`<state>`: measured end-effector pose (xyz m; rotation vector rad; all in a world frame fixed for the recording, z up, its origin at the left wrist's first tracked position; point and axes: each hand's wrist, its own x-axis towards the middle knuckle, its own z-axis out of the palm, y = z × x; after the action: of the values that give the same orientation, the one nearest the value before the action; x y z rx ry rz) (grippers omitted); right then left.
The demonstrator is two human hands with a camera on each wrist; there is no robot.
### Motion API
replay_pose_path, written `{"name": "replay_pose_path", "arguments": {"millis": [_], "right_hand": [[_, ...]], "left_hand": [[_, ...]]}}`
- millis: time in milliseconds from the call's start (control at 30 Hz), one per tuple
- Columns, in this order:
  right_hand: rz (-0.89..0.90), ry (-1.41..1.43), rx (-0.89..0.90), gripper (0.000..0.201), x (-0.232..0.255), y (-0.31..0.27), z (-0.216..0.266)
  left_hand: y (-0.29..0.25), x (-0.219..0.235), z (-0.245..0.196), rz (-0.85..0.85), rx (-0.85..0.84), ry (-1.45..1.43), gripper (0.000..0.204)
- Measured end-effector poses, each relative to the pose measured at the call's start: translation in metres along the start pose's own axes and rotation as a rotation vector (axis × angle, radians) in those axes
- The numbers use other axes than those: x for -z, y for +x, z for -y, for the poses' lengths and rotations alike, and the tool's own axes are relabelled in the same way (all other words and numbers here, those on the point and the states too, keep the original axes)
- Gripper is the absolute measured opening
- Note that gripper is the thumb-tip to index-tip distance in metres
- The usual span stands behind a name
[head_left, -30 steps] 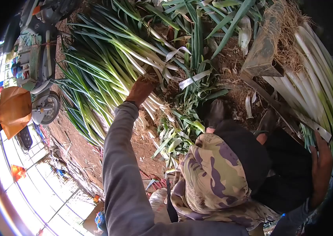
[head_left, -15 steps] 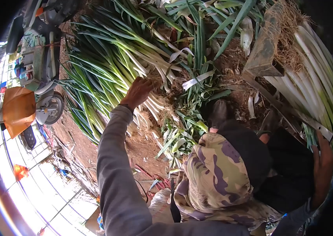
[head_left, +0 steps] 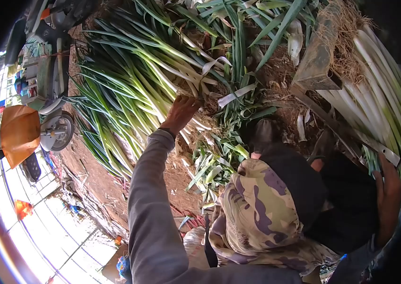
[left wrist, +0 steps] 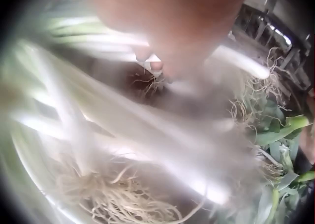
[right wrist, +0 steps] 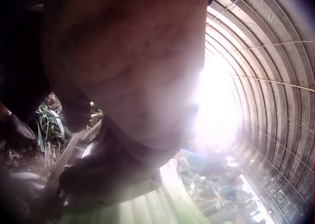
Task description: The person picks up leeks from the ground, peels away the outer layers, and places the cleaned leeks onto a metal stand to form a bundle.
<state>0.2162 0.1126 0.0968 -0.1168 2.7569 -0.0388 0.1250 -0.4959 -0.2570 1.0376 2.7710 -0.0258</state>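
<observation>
A broad heap of large green onions point(head_left: 134, 71) spreads across the ground at the upper left, white rooted ends pointing right. My left hand point(head_left: 180, 115) is over those ends, its fingers curled down. In the left wrist view, curled fingertips point(left wrist: 156, 65) show against a white shaft, and a rooted end emerges on the hand's other side. A second bundle of green onions point(head_left: 385, 99) lies in the metal stand point(head_left: 311, 73) at right. My right hand point(head_left: 389, 189) rests with extended fingers on its green part, fingertips near a metal strip point(head_left: 378, 150). The right wrist view is dark and glary.
Trimmed leaves point(head_left: 219, 156) are strewn between the heap and the person's shoe point(head_left: 263, 135). The camouflage hood and black cap point(head_left: 257, 203) fill the lower middle. A motorbike point(head_left: 49, 61) stands at far left, beside wire mesh point(head_left: 63, 236).
My left hand lifted slightly off the rooted ends, then moved right to bend over them again. The right hand keeps its place at the bundle.
</observation>
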Motion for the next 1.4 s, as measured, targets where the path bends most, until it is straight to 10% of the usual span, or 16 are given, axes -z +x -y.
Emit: {"name": "replay_pose_path", "arguments": {"millis": [367, 900, 967, 1333, 1400], "right_hand": [[0.036, 0.023, -0.012, 0.047, 0.001, -0.001, -0.006], [-0.232, 0.085, 0.075, 0.041, -0.001, -0.022, -0.01], [-0.229, 0.101, 0.054, 0.04, 0.0, -0.027, -0.011], [-0.248, 0.128, 0.065, 0.042, -0.006, -0.037, -0.023], [-0.271, 0.114, 0.077, 0.043, -0.008, -0.037, -0.024]], "left_hand": [[0.006, 0.012, -0.01, -0.109, 0.084, -0.185, 0.065], [0.013, 0.197, 0.036, -0.365, -0.016, -0.414, 0.041], [0.004, 0.212, 0.041, -0.197, 0.228, -0.686, 0.042], [-0.02, 0.247, 0.04, -0.528, 0.357, -0.759, 0.039], [-0.025, 0.256, 0.034, -0.711, 0.336, -1.248, 0.029]]}}
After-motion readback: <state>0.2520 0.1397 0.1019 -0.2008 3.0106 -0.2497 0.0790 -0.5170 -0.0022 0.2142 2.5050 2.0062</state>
